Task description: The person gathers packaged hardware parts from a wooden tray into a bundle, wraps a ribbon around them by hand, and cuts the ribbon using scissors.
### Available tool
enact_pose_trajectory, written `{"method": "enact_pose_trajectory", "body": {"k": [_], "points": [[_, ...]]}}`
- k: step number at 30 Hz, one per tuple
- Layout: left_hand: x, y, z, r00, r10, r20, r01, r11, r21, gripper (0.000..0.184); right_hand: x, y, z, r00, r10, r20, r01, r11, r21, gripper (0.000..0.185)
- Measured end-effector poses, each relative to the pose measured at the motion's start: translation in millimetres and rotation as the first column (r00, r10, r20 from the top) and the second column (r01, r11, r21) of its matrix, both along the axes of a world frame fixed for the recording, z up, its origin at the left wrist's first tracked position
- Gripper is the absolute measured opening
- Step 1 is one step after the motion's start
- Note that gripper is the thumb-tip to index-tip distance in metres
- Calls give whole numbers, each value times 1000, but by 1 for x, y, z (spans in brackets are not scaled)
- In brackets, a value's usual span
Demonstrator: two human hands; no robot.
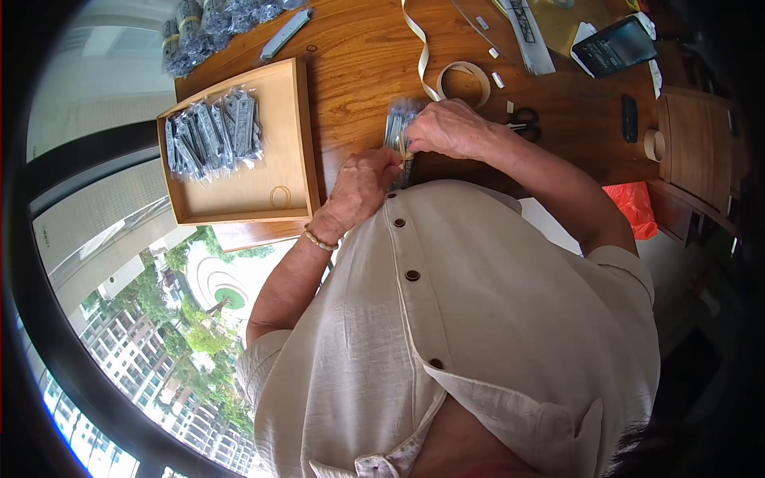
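Note:
A bundle of grey strips in clear plastic (395, 125) stands at the table edge, close against the shirt. My left hand (360, 182), a beaded bracelet at its wrist, pinches the near part of this bundle from the left. From the right, my right hand (449, 130) has its fingers closed at the same spot. Between the fingertips a yellowish rubber band (402, 146) shows around the bundle. The fingers hide part of the band, and the bundle's lower end lies partly behind them.
Left of the hands is a wooden tray (300, 143) holding bagged strips (213, 134) and loose rubber bands (280, 197). Banded bundles (191, 28) lie at the back left. Tape rolls (464, 84), scissors (524, 123) and a black packaged item (613, 48) are to the right.

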State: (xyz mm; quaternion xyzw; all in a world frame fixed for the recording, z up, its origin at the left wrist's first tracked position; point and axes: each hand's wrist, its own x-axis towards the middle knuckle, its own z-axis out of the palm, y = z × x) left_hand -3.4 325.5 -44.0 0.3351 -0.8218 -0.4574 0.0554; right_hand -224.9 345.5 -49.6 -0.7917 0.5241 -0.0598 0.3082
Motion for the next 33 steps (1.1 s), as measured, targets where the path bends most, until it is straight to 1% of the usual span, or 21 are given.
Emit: {"method": "enact_pose_trajectory", "body": {"k": [3, 5, 6, 8, 9, 10, 12, 13, 14, 16, 17, 20, 23, 26, 30, 33], "points": [[3, 8, -9, 992, 88, -86, -88, 996, 8, 11, -5, 5, -7, 1000, 7, 21, -4, 990, -138, 18], [5, 12, -12, 983, 138, -124, -139, 990, 8, 11, -17, -5, -8, 1000, 3, -8, -4, 980, -199, 14], [5, 14, -11, 980, 180, -89, -173, 982, 76, 11, -23, -8, -2, 1000, -2, -26, -4, 973, -232, 13], [5, 17, -6, 967, 255, -21, -245, 948, 205, 11, -41, -2, 18, 984, -176, -12, 148, 857, -493, 14], [4, 19, -10, 956, 294, -12, -289, 948, 135, 18, -51, 3, 31, 963, -256, 86, 253, 745, -617, 14], [1, 19, -7, 959, 283, 2, -283, 957, 66, 18, -62, 10, 42, 939, -321, 123, 315, 660, -682, 14], [-4, 20, 0, 962, 272, 32, -270, 960, -71, 20, -91, 41, 46, 858, -478, 190, 504, 708, -494, 14], [-5, 21, -5, 958, 286, -5, -284, 947, -150, 21, -104, 58, 41, 830, -545, 123, 551, 766, -331, 13], [-7, 21, -6, 961, 275, 8, -269, 945, -186, 20, -114, 74, 32, 802, -595, 46, 594, 789, -159, 12], [-9, 22, -8, 964, 261, 46, -241, 935, -260, 19, -121, 107, 7, 831, -544, -117, 509, 828, -235, 10], [-9, 22, -8, 960, 277, 41, -258, 931, -258, 18, -121, 117, -1, 834, -515, -197, 460, 847, -265, 10], [-7, 21, -7, 950, 311, 36, -292, 920, -263, 18, -119, 128, -12, 751, -638, -172, 548, 747, -376, 23], [-4, 17, -2, 943, 331, 45, -302, 902, -309, 21, -125, 129, -26, 796, -585, -154, 497, 777, -385, 26], [-8, 20, -2, 935, 348, 73, -322, 917, -236, 21, -123, 125, -23, 807, -549, -220, 425, 796, -431, 19], [-19, 23, -1, 905, 403, 136, -335, 871, -358, 38, -125, 124, -26, 852, -470, -231, 355, 843, -404, 13], [-32, 26, -5, 919, 382, 100, -246, 751, -612, 47, -125, 125, -31, 869, -436, -231, 338, 867, -366, 8]]}}
